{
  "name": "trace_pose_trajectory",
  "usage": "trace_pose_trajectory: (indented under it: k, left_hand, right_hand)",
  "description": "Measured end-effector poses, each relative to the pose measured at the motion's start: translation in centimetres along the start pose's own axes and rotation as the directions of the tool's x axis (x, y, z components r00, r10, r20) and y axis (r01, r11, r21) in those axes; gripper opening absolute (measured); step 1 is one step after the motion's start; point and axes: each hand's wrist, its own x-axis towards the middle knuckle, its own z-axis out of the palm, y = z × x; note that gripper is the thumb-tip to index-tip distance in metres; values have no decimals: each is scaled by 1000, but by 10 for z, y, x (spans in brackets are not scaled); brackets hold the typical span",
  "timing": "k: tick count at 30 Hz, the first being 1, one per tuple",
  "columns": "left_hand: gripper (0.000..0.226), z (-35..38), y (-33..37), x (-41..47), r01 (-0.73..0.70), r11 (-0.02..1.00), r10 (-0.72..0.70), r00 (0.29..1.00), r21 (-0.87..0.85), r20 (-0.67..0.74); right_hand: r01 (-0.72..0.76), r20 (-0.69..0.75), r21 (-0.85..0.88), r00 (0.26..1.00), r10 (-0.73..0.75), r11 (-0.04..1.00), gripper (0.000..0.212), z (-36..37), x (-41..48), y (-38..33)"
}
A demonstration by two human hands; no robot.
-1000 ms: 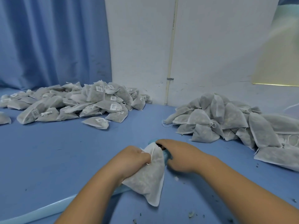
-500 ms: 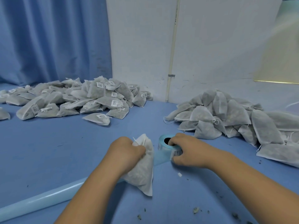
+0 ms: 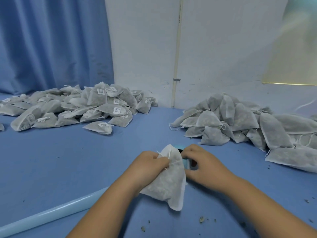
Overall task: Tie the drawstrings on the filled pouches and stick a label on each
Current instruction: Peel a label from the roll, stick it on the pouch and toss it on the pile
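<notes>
Pouch (image 3: 169,184) now over half-hidden label roll (image 3: 186,163)

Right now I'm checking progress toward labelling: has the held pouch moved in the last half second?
Yes. The pouch, gripped by the left hand, shifted right, toward the unlabelled pile, and now overlaps the label roll.

Blue pleated curtain (image 3: 51,45), back left; white wall (image 3: 223,48) with vertical cream pipe (image 3: 176,66); blue tabletop (image 3: 68,160), dark crumbs (image 3: 201,219) scattered near right.
</notes>
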Motion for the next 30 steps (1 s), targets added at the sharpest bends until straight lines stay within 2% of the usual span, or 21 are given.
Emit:
trace_pose_trajectory:
  k: [5,9,13,19,22,26,30]
  left_hand:
    - [20,-2,-3,3,60,997,-59,998,-57,27]
    - [20,-1,-5,4,76,994,-73,997,-75,35]
    - [27,2,-5,5,64,996,-63,998,-61,21]
    - [39,5,-6,4,31,999,-31,1000,-40,3]
    - [35,5,-5,3,22,999,-22,1000,-32,-2]
    - [20,5,-3,0,8,1000,-8,1000,-30,6]
    - [18,6,-3,-1,-4,1000,4,1000,-9,1]
  right_hand:
    - [-72,-162,146,982,96,987,37,13,-13,1]
    - [-120,-230,156,961,154,980,28,14,-15,0]
    - [-135,-261,211,947,188,968,19,15,-12,-1]
    - [-156,-287,294,927,243,943,19,15,-10,-3]
    - [-170,-280,315,923,263,934,19,12,-10,-3]
    - [-190,-274,321,919,283,928,17,11,-11,-4]
    - [-226,-300,322,897,325,919,16,11,-8,-7]
